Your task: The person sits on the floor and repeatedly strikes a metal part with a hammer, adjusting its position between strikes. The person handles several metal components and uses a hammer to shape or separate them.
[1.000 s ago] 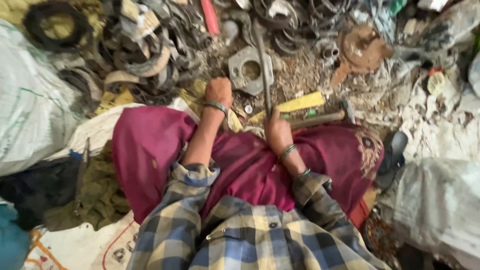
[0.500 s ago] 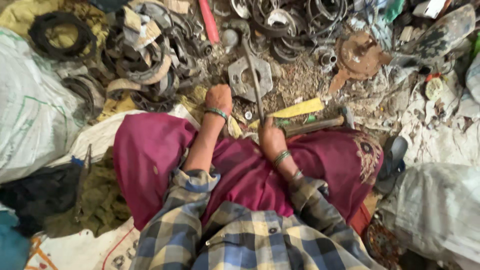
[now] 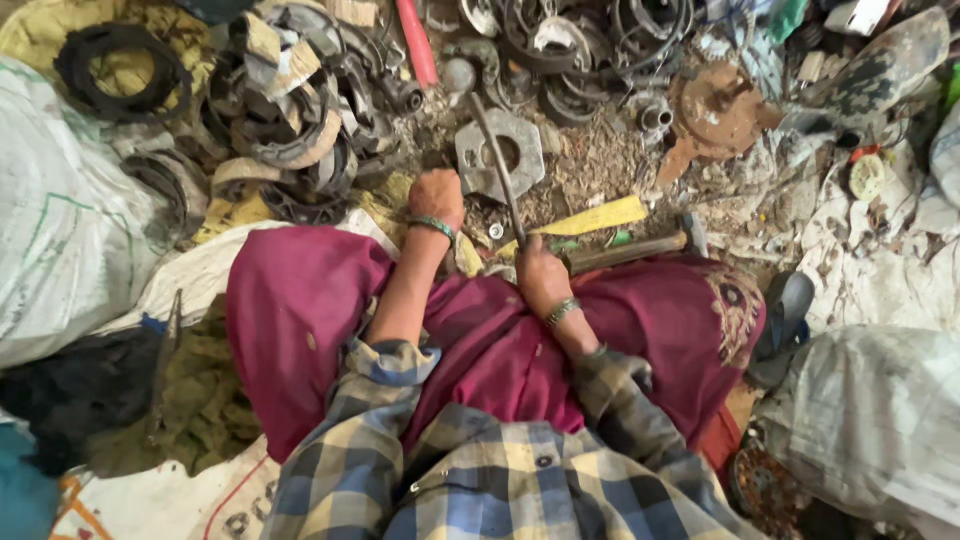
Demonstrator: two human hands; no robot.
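Observation:
My right hand (image 3: 541,277) grips the near end of a long thin metal rod (image 3: 497,165) that slants up and to the left across a grey metal plate with a round hole (image 3: 520,142). My left hand (image 3: 436,195) is closed just left of that plate, with its fingers down in the debris; what they hold is hidden. Both wrists wear green bangles. A hammer with a wooden handle (image 3: 632,247) lies right of my right hand, beside a yellow strip (image 3: 590,216). My lap is covered in magenta cloth (image 3: 300,310).
A heap of curved brake-shoe-like scrap (image 3: 290,110) lies at the upper left, metal rings (image 3: 580,40) at the top, and a rusty disc (image 3: 720,105) at the upper right. White sacks (image 3: 60,230) flank me on the left, and another white sack (image 3: 880,410) lies at the right. A dark sandal (image 3: 785,310) is at the right.
The rod's far tip has swung leftward, from nearly upright to slanting left across the plate. My right hand shifted slightly with it. My left hand stayed in about the same place.

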